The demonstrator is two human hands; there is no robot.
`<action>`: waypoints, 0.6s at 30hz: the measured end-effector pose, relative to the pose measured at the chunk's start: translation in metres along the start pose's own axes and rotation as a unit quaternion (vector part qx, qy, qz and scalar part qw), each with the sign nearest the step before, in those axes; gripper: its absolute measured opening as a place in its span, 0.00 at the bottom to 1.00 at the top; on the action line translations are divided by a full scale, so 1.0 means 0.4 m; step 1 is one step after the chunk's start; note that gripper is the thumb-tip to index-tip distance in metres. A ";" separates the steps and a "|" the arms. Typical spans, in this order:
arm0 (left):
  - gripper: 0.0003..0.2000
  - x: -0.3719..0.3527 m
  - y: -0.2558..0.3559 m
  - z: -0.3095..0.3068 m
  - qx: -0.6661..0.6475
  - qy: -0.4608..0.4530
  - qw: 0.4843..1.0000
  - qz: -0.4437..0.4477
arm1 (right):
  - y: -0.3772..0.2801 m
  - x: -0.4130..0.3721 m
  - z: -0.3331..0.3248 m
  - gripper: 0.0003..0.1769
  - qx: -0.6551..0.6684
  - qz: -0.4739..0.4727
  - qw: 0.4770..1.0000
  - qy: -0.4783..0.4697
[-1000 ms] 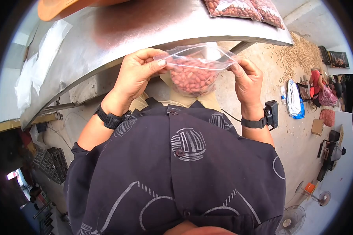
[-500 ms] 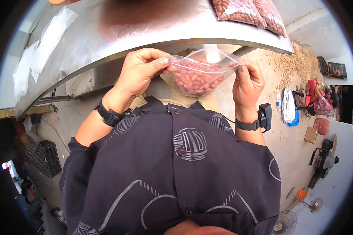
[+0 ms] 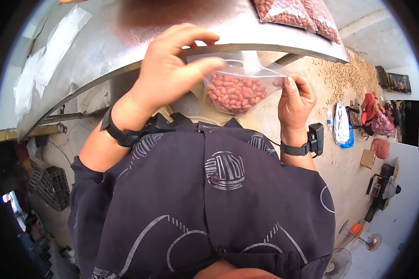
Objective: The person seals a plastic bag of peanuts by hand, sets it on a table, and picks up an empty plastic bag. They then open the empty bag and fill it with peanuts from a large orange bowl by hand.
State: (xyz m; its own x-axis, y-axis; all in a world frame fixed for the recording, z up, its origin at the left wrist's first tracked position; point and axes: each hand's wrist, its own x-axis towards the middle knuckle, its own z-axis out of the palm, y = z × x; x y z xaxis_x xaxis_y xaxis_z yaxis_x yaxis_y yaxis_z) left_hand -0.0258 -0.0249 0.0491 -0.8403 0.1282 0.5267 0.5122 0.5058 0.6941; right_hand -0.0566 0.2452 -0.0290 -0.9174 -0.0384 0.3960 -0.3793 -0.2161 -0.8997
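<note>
A clear zip bag (image 3: 253,74) partly filled with red-skinned peanuts (image 3: 235,93) hangs in front of my body, just below the metal table's edge. My right hand (image 3: 295,104) pinches its upper right corner between thumb and fingers. At the bag's left side my left hand (image 3: 165,69) is open, thumb and fingers spread apart. The left thumb overlaps the zip strip in this view, while the other fingers reach over the table edge. The bag's upper left corner shows behind the left hand.
The metal table (image 3: 107,44) curves across the top. Filled peanut bags (image 3: 288,14) lie at its right end, and empty plastic bags (image 3: 56,46) at its left. Peanuts in shells (image 3: 354,76) cover some floor at right, near bags and a cardboard box (image 3: 368,158). A black crate (image 3: 53,188) stands lower left.
My left hand has let go of the bag's left corner, opened and moved up and right over the bag's top. The bag's mouth has drawn flatter; my right hand keeps its pinch.
</note>
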 end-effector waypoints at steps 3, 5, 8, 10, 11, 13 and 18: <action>0.21 0.051 0.046 0.067 0.077 -0.041 0.986 0.141 | -0.005 0.004 0.006 0.02 -0.013 -0.022 1.000 -0.002; 0.21 0.074 0.063 0.119 0.125 -0.069 0.977 0.157 | -0.009 0.003 0.015 0.01 -0.016 -0.032 0.999 0.000; 0.21 0.094 0.071 0.173 0.179 -0.126 0.971 0.098 | -0.013 0.001 0.028 0.01 -0.014 -0.035 0.999 0.011; 0.20 0.110 0.080 0.183 0.191 -0.175 0.965 0.037 | -0.012 0.001 0.031 0.01 -0.013 -0.040 0.999 0.017; 0.19 0.111 0.074 0.185 0.200 -0.153 0.967 0.049 | -0.010 0.002 0.028 0.01 -0.013 -0.044 0.999 0.009; 0.18 0.111 0.056 0.184 0.218 -0.106 0.967 0.074 | -0.005 0.006 0.022 0.02 -0.013 -0.052 0.999 -0.008; 0.13 0.122 0.053 0.169 0.184 -0.184 0.965 0.032 | 0.008 0.002 0.008 0.02 -0.016 -0.038 0.999 -0.021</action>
State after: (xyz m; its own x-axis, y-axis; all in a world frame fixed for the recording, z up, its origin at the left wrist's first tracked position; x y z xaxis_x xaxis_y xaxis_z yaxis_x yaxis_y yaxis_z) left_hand -0.0679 0.0497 0.0561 -0.8504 0.4288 0.3048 0.5234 0.7476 0.4087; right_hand -0.0582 0.2414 -0.0309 -0.8797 -0.0646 0.4711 -0.4528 -0.1883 -0.8715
